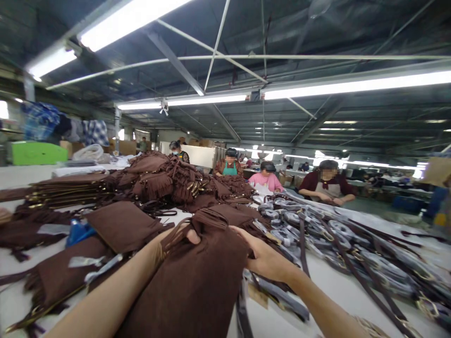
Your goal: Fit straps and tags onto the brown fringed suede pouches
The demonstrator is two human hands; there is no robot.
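Note:
A brown, suede-looking fringed bag (pixel 197 286) is held up in front of me, its fringe bunched at the top. My left hand (pixel 189 235) is closed around its upper left side, thumb showing beside gathered strips. On the opposite edge, my right hand (pixel 262 256) grips the bag, with the fingertips partly hidden behind it. Left of my left forearm lie flat brown bag pieces (pixel 123 225) and another brown bag (pixel 68 270) with a clear plastic strip on it. Wrapped straps (pixel 292 300) lie under and beyond my right wrist.
A large heap of brown fringed bags (pixel 158 178) rises ahead, beside a stack of flat brown bags (pixel 70 190). Plastic-wrapped straps with metal buckles (pixel 352 253) cover the table's right side. A blue item (pixel 79 231) lies at left. Several people sit or stand beyond the table.

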